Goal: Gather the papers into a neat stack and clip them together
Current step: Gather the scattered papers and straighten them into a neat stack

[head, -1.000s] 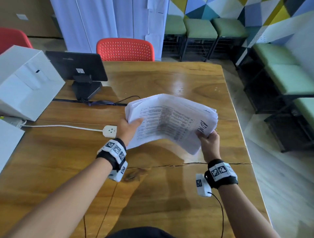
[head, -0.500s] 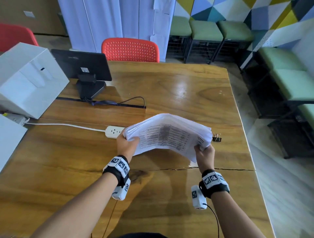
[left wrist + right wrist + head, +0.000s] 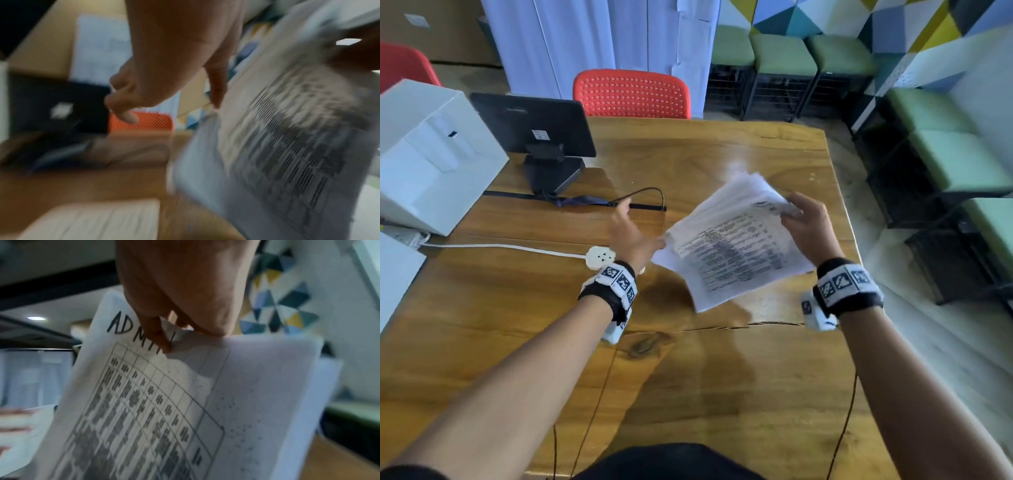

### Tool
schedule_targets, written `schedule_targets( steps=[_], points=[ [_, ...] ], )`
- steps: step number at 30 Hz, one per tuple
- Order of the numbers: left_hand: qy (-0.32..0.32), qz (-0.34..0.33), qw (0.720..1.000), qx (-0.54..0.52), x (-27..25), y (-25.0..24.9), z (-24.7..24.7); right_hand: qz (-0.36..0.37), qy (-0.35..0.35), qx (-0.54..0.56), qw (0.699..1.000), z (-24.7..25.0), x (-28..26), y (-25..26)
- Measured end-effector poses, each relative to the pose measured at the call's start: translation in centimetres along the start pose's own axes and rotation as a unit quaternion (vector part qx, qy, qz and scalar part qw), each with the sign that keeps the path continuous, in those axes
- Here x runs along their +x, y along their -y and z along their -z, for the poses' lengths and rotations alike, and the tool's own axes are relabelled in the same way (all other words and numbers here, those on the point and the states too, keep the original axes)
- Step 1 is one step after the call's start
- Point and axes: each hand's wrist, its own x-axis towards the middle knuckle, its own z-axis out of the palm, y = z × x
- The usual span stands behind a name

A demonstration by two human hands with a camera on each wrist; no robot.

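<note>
A stack of printed papers hangs tilted above the wooden table, its sheets fanned unevenly at the top. My right hand pinches the stack's upper edge. In the right wrist view the fingers grip beside handwritten letters on the top sheet of the papers. My left hand is at the stack's left edge with relaxed fingers, gripping nothing. In the blurred left wrist view one digit touches the edge of the papers. No clip is visible.
A black monitor and a white box stand at the table's back left. A white power socket with its cable lies just left of my left wrist. A red chair stands behind the table, green stools to the right.
My left hand has let go of the stack's left edge. My right hand has risen and turned, so the papers now hang tilted from it instead of lying flat between both hands.
</note>
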Motion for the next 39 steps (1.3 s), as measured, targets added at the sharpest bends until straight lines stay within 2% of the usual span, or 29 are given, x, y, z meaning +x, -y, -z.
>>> schedule_targets(
  steps=[2,4,5,7,9,11,13,15,16,17,19,21,26,29,31,36,39],
  points=[
    [0.087,-0.134,0.987,-0.008,-0.9,-3.3,-0.7,0.036,0.029,-0.122,0.991,0.8,1.1,2.6],
    [0.199,-0.185,0.961,-0.047,-2.3,-6.1,-1.5,0.068,0.077,-0.226,0.969,0.9,1.7,5.0],
    [0.232,-0.197,0.950,-0.072,-2.9,-7.1,-1.9,0.088,0.101,-0.261,0.956,0.8,1.8,6.0],
    [0.235,-0.187,0.944,-0.136,-3.5,-8.0,-2.4,0.118,0.128,-0.310,0.935,0.7,1.8,7.0],
    [0.207,-0.134,0.948,-0.203,-3.9,-7.9,-2.6,0.126,0.120,-0.326,0.929,1.1,1.3,7.0],
    [0.177,-0.086,0.949,-0.247,-4.5,-7.5,-2.7,0.105,0.106,-0.333,0.931,2.1,0.4,6.0],
    [0.143,-0.072,0.945,-0.287,-4.8,-7.0,-2.6,0.051,0.090,-0.337,0.936,3.4,-0.8,4.4],
    [0.134,-0.058,0.941,-0.306,-4.8,-6.3,-2.6,-0.024,0.051,-0.241,0.969,4.2,-2.2,2.3],
    [0.134,-0.052,0.943,-0.300,-4.8,-6.1,-2.5,-0.057,0.018,-0.129,0.990,4.2,-2.9,0.9],
    [0.141,-0.047,0.947,-0.286,-4.9,-6.2,-2.4,-0.079,-0.020,-0.007,0.997,3.9,-3.6,-0.2],
    [0.171,-0.020,0.947,-0.271,-5.0,-6.2,-2.3,-0.107,-0.077,0.182,0.974,2.7,-4.9,-2.1],
    [0.191,0.001,0.944,-0.269,-5.2,-6.1,-2.1,-0.109,-0.088,0.263,0.955,1.0,-5.7,-3.2],
    [0.181,-0.059,0.942,-0.276,-5.5,-6.2,-1.4,-0.079,-0.100,0.303,0.944,-0.5,-5.9,-3.2],
    [0.228,-0.110,0.929,-0.270,-5.5,-6.1,-0.7,-0.067,-0.101,0.325,0.938,-0.3,-6.5,-3.7],
    [0.239,-0.106,0.938,-0.226,-5.9,-5.8,-0.9,-0.078,-0.097,0.316,0.941,-0.9,-6.8,-3.6],
    [0.214,-0.080,0.940,-0.254,-6.1,-5.9,-1.3,-0.072,-0.094,0.315,0.942,-1.1,-6.5,-3.0],
    [0.233,-0.065,0.940,-0.240,-6.1,-5.6,-1.7,-0.091,-0.077,0.297,0.947,-1.6,-6.6,-3.9]
  ],
)
